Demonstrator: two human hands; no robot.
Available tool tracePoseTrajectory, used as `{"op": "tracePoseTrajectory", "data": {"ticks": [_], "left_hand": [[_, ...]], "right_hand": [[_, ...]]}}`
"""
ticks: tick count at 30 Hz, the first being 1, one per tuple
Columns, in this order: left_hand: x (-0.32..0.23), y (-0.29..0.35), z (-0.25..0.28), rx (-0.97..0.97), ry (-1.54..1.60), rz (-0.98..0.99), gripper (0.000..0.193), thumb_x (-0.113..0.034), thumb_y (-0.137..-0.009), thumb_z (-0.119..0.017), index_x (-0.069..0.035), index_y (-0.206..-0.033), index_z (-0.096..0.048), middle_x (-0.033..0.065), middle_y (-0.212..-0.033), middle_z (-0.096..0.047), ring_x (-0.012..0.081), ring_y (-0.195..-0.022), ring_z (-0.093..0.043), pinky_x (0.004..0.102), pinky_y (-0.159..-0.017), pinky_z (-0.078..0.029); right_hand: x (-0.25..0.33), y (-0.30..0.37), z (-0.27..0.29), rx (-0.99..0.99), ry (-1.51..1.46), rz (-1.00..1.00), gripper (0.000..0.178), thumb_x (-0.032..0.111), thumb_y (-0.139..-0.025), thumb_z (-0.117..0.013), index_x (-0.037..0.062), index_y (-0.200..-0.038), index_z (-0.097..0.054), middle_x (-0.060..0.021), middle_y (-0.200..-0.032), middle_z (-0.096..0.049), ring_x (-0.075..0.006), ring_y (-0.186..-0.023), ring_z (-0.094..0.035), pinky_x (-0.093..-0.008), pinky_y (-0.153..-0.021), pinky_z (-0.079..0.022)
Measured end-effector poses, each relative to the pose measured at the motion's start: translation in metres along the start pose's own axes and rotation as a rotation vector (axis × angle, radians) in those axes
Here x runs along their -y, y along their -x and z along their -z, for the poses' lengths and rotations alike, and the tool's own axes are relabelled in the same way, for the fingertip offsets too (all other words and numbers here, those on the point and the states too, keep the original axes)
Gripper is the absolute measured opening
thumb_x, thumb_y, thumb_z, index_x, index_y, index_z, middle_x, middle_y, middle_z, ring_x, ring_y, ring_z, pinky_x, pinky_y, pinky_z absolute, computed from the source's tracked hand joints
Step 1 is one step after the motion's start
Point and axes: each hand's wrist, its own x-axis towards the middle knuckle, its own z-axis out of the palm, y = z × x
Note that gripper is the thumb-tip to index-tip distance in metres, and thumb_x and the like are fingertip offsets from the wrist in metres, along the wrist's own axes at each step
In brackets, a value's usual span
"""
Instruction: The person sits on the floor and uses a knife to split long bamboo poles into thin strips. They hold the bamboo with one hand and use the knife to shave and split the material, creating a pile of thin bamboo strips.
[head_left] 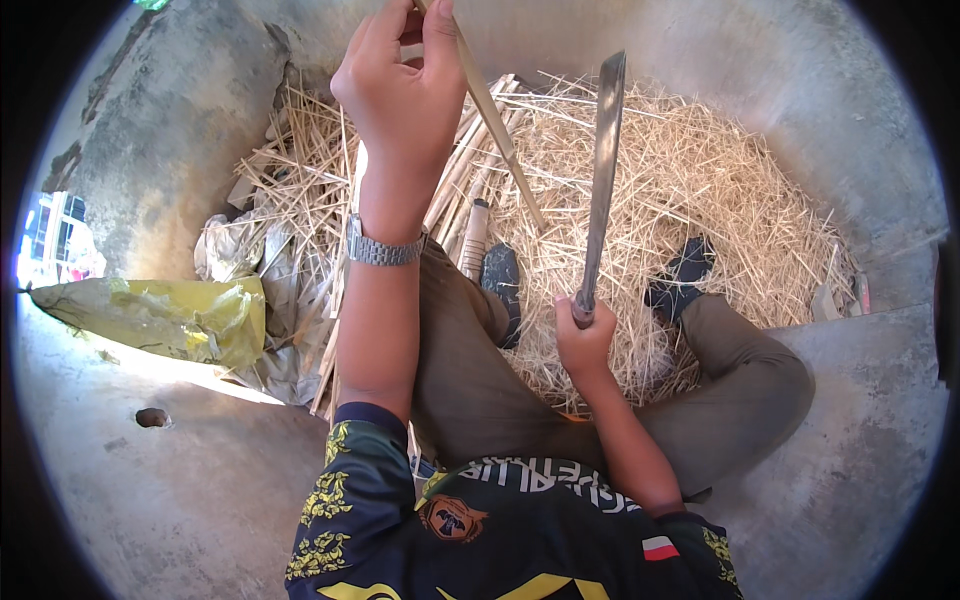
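Raised at the top of the view, my left hand (pixel 405 85) pinches the upper part of a long, thin bamboo strip (pixel 492 118). The strip slants down to the right, and its lower tip is over the straw. My right hand (pixel 584 340) is wrapped round the handle of a machete (pixel 604 165) between my knees. Its long, narrow blade points up and away from me, to the right of the strip and apart from it. A metal-banded watch (pixel 385 250) is on my left wrist.
Pale straw-like shavings (pixel 740 180) cover the floor around my dark shoes (pixel 502 285). Split strips (pixel 300 150) lie at the left, near a ridged cylindrical handle (pixel 474 240). A yellow plastic sheet (pixel 190 315) lies farther left. A curved concrete wall (pixel 720 40) surrounds the pile.
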Motion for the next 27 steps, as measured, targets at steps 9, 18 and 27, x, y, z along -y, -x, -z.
{"op": "tracePoseTrajectory", "data": {"ticks": [9,18,27], "left_hand": [[0.034,0.002,-0.007,-0.058,0.096,0.064,0.020,-0.015,-0.093,-0.072,-0.001,-0.108,-0.074,0.0057,-0.082,-0.072,0.0093,-0.075,-0.069,0.0237,-0.061,-0.055],[0.016,0.004,-0.006,-0.007,0.068,0.074,0.021,-0.015,-0.094,-0.071,0.000,-0.108,-0.072,0.0083,-0.088,-0.072,0.0114,-0.078,-0.070,0.0249,-0.061,-0.057],[0.027,0.005,-0.007,-0.072,0.038,-0.015,0.018,-0.013,-0.093,-0.072,0.002,-0.102,-0.070,0.0106,-0.087,-0.071,0.0158,-0.075,-0.070,0.0270,-0.057,-0.055]], "right_hand": [[-0.015,-0.012,0.003,0.201,0.263,-0.269,0.032,0.025,-0.083,-0.069,-0.0017,-0.069,-0.061,-0.0094,-0.058,-0.059,-0.0194,-0.052,-0.054,-0.0397,-0.056,-0.045],[-0.067,-0.013,-0.007,0.134,-0.227,-0.125,0.027,0.013,-0.092,-0.067,0.0010,-0.069,-0.058,0.0024,-0.057,-0.052,-0.0051,-0.054,-0.046,-0.0290,-0.050,-0.036],[-0.046,-0.018,-0.005,0.124,0.173,-0.209,0.032,0.022,-0.084,-0.070,0.0004,-0.064,-0.056,-0.0040,-0.056,-0.054,-0.0128,-0.051,-0.047,-0.0351,-0.052,-0.040]]}}
